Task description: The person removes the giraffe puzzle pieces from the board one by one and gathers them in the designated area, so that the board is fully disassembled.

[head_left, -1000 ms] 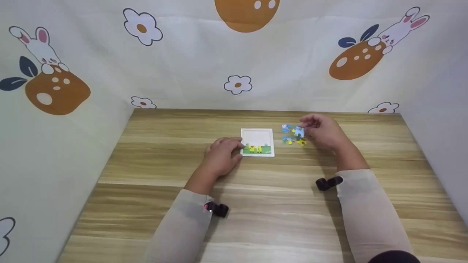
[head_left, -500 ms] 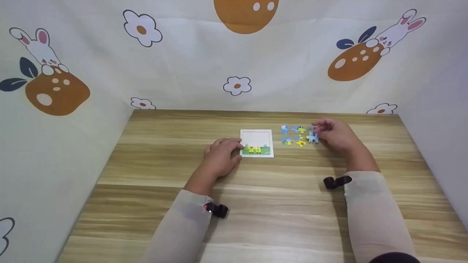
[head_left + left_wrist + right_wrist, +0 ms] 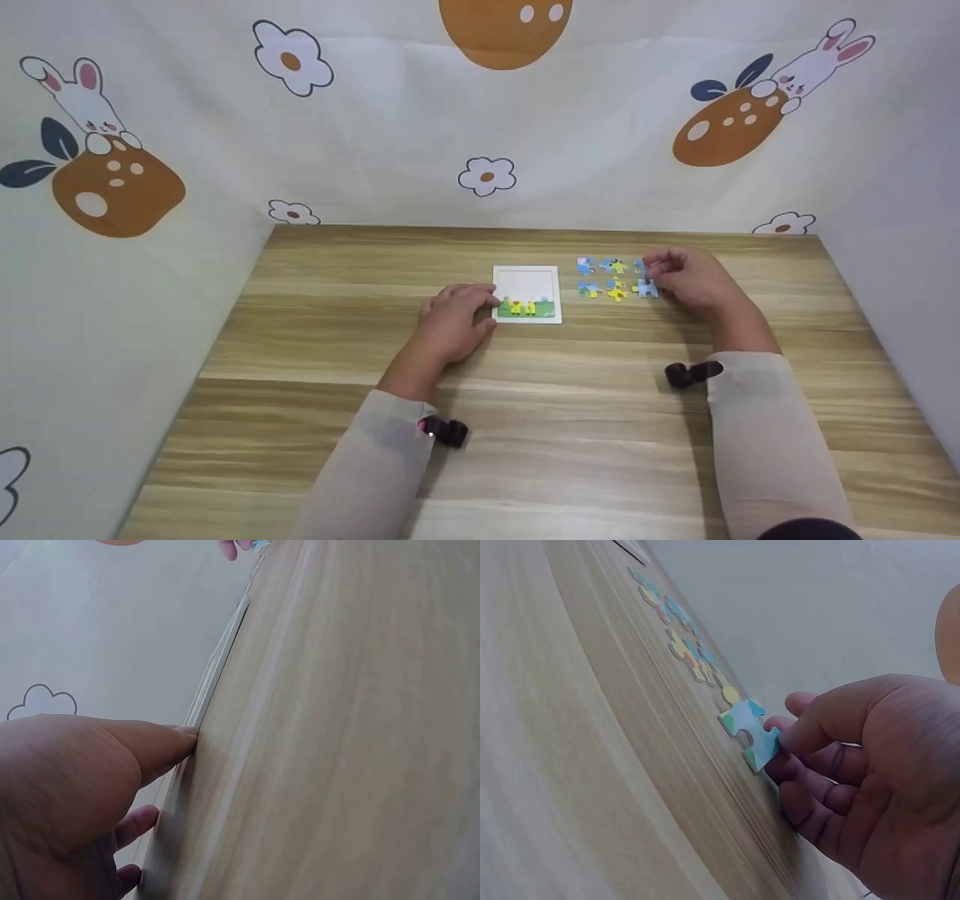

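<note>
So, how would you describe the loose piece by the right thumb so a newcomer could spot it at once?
On the wooden table, find the white frame, then the two rows of loose pieces to its right. Take the front row's right end, beside the right hand. That piece is mostly pale blue with a yellow knob, unlike the mostly yellow piece on its left.

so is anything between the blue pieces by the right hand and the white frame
Yes: other puzzle pieces lie on the table, between those blue pieces and the white frame. Nothing taller is visible there.
</note>
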`<action>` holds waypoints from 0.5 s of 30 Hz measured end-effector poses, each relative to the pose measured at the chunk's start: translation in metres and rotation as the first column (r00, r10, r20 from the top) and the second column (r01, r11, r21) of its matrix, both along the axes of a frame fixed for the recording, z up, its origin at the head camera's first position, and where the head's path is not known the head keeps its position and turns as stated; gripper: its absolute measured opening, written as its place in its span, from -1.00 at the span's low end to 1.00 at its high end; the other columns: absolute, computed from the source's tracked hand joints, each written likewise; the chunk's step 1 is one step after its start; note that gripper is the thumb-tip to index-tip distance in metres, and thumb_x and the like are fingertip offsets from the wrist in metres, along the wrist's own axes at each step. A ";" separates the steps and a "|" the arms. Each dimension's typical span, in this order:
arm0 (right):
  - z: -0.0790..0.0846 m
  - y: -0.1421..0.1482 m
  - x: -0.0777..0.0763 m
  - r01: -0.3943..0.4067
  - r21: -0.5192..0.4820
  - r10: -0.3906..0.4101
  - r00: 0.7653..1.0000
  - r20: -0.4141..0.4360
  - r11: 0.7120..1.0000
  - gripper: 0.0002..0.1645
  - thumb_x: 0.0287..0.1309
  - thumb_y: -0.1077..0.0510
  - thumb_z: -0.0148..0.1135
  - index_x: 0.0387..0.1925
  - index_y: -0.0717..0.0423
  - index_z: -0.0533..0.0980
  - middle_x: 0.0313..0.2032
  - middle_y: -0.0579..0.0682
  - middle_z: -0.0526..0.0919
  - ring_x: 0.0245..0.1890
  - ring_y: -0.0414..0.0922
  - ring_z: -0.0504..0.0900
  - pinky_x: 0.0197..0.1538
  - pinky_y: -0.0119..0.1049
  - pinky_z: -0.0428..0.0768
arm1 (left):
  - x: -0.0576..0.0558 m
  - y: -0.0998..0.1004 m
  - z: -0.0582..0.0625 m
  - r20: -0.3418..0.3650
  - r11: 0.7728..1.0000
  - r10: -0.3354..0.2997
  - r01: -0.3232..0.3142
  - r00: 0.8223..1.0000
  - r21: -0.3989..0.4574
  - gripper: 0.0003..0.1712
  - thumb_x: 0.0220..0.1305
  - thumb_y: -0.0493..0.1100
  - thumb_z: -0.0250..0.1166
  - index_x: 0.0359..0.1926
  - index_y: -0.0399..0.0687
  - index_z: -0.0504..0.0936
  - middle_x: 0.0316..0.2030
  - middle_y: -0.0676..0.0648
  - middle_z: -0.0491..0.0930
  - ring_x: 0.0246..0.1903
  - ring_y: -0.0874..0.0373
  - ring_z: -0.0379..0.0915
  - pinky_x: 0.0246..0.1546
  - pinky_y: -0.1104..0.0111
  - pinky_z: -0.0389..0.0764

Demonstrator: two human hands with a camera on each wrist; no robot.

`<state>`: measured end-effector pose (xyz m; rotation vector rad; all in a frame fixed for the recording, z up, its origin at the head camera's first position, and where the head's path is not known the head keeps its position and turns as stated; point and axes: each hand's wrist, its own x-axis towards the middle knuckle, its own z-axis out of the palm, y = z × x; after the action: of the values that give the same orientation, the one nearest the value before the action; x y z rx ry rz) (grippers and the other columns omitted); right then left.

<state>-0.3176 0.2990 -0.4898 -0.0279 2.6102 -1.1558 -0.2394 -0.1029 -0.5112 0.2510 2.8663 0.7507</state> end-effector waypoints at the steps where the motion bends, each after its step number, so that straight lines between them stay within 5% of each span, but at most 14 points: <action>1: 0.000 0.000 0.000 0.003 0.002 -0.003 1.000 0.004 1.000 -0.62 0.51 0.20 0.21 0.28 0.10 0.58 0.09 0.10 0.69 0.03 -0.07 0.58 -0.03 -0.46 0.56 | 0.000 0.000 0.000 0.001 1.000 0.000 0.000 1.000 0.001 -0.61 0.55 0.06 0.31 0.32 0.34 0.62 0.57 0.31 0.36 0.65 0.05 0.10 0.61 -0.17 0.04; 10: -0.002 0.000 0.001 -0.032 0.014 0.033 0.997 -0.072 0.999 -0.60 0.46 0.19 0.28 0.26 0.17 0.61 0.05 0.16 0.74 -0.03 -0.14 0.61 -0.08 -0.55 0.53 | 0.000 -0.001 -0.001 -0.001 1.000 -0.008 0.008 1.000 0.005 -0.63 0.56 0.03 0.30 0.31 0.34 0.62 0.56 0.31 0.37 0.65 0.04 0.09 0.57 -0.21 0.07; 15: 0.001 -0.007 0.003 0.018 0.009 -0.017 0.996 -0.086 1.000 -0.57 0.47 0.14 0.29 0.29 0.09 0.61 0.08 0.11 0.72 0.05 -0.10 0.60 0.05 -0.47 0.52 | 0.000 -0.001 0.000 -0.006 1.000 -0.010 0.010 1.000 0.011 -0.64 0.55 0.04 0.30 0.30 0.33 0.63 0.56 0.29 0.38 0.65 0.03 0.10 0.58 -0.21 0.07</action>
<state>-0.3145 0.2923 -0.4884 -0.0543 2.6957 -1.1726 -0.2392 -0.1044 -0.5115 0.2693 2.8648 0.7660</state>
